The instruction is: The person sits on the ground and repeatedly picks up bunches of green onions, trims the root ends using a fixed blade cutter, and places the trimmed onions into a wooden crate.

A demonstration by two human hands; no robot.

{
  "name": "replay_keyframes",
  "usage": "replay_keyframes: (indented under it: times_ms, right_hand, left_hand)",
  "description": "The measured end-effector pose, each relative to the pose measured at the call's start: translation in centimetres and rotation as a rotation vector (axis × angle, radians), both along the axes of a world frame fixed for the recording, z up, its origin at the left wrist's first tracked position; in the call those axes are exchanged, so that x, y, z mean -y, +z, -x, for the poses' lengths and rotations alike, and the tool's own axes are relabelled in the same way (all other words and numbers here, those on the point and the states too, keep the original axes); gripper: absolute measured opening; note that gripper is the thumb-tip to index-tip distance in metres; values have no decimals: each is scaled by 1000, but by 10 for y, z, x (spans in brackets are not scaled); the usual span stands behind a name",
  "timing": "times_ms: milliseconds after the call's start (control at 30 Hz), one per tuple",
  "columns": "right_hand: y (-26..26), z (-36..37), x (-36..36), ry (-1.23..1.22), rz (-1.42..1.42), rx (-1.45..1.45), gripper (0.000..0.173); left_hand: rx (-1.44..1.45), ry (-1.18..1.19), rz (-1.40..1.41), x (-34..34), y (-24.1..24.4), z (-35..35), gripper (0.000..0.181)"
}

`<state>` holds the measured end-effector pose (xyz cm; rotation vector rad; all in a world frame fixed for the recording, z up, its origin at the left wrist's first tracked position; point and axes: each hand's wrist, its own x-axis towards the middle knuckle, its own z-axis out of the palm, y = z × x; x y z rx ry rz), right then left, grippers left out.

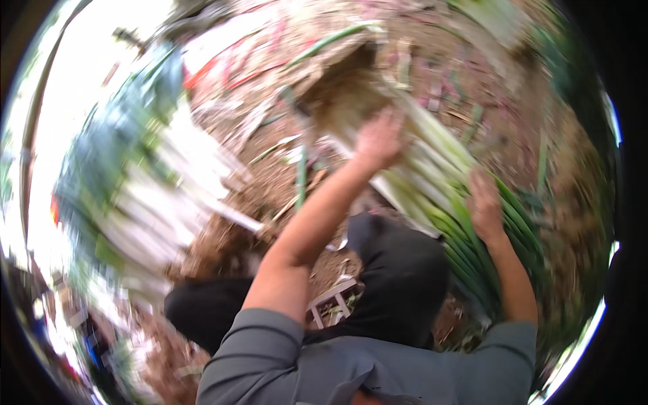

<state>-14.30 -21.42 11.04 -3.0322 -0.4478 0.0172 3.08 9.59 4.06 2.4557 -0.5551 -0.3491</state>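
Observation:
A bundle of long green onions or leeks [425, 167] lies diagonally before me, its rooty ends at the upper left and its green leaves at the lower right. My left hand [383, 136] rests on the pale stalks near the roots. Along the far side of the bundle, my right hand [485, 200] lies against the stalks where they turn green. Both hands are blurred, and the fingers' exact hold cannot be made out.
At the left lies a large pile of similar stalks [162, 202] with blue-green leaves. Soil [511, 147] with leaf scraps and reddish strands covers the ground. More stalks [491, 20] lie at the upper right. A slatted object [334, 298] sits between my legs.

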Motion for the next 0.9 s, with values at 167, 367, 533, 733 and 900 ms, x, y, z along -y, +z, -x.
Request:
replay_keyframes:
  times_ms: [167,367,533,733,900]
  right_hand:
    - [-2,-2,8,24,-4,-31,55]
    - [22,-17,-14,-74,-211,13,39]
    - [111,-14,-164,52,-546,-66,25]
    - [133,-88,-308,527,-435,-495,22]
    - [36,-170,-421,764,-128,-679,33]
  left_hand:
    - [434,132,229,-65,-19,85,66]
    - [567,1017,143,-224,-66,153,43]
    - [-16,1891,258,-281,-103,185,46]
    - [-354,1880,1709,-311,-205,219,32]
    - [40,2164,1319,-271,-152,196,44]
